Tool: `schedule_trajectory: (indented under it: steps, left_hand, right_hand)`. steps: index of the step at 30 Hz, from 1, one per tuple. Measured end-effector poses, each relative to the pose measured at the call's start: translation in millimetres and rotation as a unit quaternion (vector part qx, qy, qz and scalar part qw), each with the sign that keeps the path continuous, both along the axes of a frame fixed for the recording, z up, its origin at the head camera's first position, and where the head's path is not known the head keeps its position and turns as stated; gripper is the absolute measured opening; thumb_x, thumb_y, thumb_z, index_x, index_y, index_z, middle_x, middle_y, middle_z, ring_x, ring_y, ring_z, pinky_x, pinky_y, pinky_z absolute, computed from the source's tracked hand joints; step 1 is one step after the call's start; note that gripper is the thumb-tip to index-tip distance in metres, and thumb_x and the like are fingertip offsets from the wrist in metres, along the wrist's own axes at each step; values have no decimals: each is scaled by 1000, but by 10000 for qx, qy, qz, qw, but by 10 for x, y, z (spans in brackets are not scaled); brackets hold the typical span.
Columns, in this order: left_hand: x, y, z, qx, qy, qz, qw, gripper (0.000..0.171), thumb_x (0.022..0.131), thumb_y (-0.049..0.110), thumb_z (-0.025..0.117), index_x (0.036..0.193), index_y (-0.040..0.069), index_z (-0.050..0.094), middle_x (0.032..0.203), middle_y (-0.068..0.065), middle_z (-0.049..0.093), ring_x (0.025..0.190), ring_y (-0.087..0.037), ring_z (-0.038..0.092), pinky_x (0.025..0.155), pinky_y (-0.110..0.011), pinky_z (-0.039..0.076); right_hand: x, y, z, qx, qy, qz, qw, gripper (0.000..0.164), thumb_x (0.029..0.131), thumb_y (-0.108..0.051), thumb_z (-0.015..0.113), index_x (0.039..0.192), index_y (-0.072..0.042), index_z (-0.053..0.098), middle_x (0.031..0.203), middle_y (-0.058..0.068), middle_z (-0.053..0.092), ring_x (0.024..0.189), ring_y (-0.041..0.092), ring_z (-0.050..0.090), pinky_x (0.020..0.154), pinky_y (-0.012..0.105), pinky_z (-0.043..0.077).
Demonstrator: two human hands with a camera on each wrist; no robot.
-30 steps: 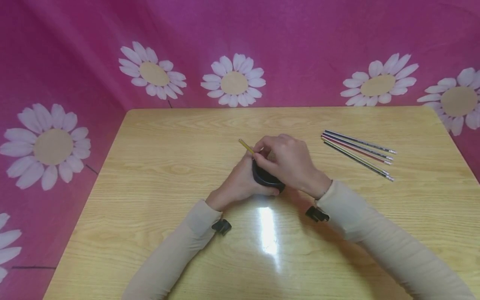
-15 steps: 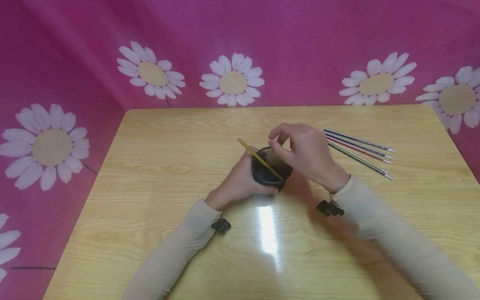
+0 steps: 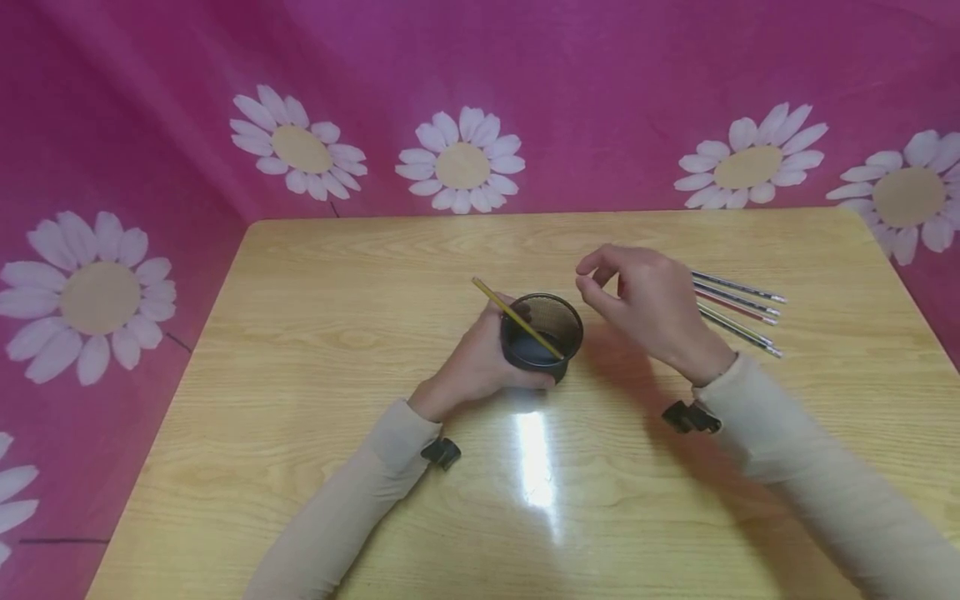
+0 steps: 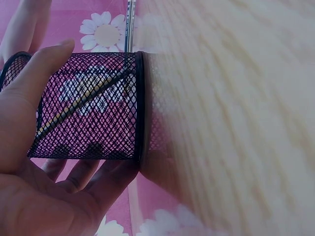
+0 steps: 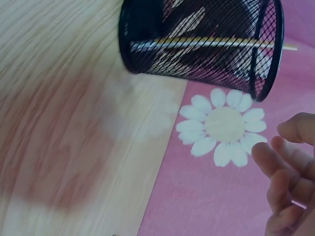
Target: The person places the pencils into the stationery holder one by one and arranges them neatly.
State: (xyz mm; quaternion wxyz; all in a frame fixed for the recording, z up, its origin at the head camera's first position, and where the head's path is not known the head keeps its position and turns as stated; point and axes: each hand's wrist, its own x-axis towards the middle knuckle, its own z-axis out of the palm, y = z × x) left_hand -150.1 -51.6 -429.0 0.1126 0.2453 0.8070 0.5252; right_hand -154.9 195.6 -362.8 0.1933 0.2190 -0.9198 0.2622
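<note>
My left hand (image 3: 480, 358) grips a black mesh pencil cup (image 3: 558, 315), which stands upright on the table. In the left wrist view, the thumb lies along one side of the cup (image 4: 98, 132) and the fingers curve round the other. One yellow-striped pencil (image 3: 493, 297) leans inside it, its upper end jutting past the rim toward the far left. To the right of the cup, my right hand (image 3: 652, 300) hovers over the table, fingers loosely bent and holding nothing. The right wrist view shows these fingers (image 5: 280, 191) apart from the cup.
Several pencils (image 3: 738, 289) lie side by side at the right of the wooden table (image 3: 337, 292), their left ends hidden behind my right hand. A pink cloth (image 3: 600, 100) with white daisies hangs behind the table and along its left side.
My right hand has let go of the yellow-striped pencil, leaving it leaning in the cup, and has moved right toward the lying pencils. My left hand has kept its hold on the cup.
</note>
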Motion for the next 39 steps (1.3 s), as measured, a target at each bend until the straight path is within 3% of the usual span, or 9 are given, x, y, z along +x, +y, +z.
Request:
schedule_trajectory:
  steps: [23,33,39]
  left_hand:
    - [9,6,-5,26,-61,18,10000,100,67,16,107,145,2,47,143,-11,60,135,-22,55,121,-40,39]
    - [8,5,10,-61,10,26,10000,99,66,18,107,144,3,47,142,-11,60,135,-23,55,121,-40,39]
    - [10,8,10,-71,-14,23,10000,98,67,18,107,142,3,47,142,-11,59,135,-23,55,121,-40,39]
  right_hand:
    - [66,538,-172,442,-520,-575,9960,9,99,-14,74,105,-10,78,89,4,78,63,18,55,56,37,42]
    - [69,801,-275,771,-955,-804,9892,11,98,-14,77,107,-8,78,91,10,78,81,32,71,60,45,46]
    - [67,933,-323,1057,-1309,-982,9808,13,99,-17,77,107,-6,77,92,11,77,81,33,68,62,50,47]
